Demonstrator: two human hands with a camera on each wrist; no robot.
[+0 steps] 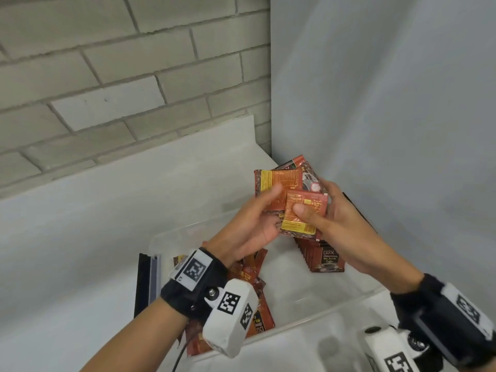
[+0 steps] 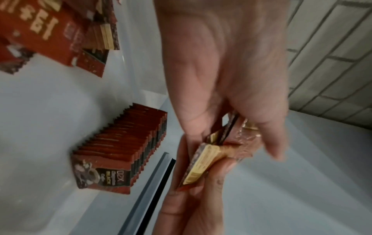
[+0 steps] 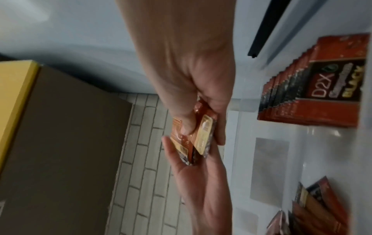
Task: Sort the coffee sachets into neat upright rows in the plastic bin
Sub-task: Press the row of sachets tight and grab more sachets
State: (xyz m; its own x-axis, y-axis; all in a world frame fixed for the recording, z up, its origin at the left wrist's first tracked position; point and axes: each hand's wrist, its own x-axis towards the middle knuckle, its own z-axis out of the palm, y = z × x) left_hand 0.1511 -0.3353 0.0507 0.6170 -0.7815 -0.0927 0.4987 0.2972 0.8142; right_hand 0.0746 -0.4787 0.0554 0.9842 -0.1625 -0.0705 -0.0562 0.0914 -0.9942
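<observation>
Both hands hold a small stack of red coffee sachets (image 1: pixel 284 181) above the clear plastic bin (image 1: pixel 308 319). My left hand (image 1: pixel 264 210) grips the stack from the left, thumb on the top sachet. My right hand (image 1: pixel 330 210) pinches a front sachet (image 1: pixel 306 208) with thumb over it. In the left wrist view the held sachets (image 2: pixel 201 163) show edge-on between both hands. Inside the bin a neat upright row of sachets (image 1: pixel 322 257) stands at the right, and a loose pile (image 1: pixel 252 280) lies at the left, partly hidden by my left wrist.
The bin sits on a white counter (image 1: pixel 80 237) in a corner, with a brick wall (image 1: pixel 120 76) behind and a plain wall (image 1: pixel 389 103) at the right. A black and grey strip (image 1: pixel 146 285) lies along the bin's left side. A cardboard box (image 3: pixel 60 135) shows in the right wrist view.
</observation>
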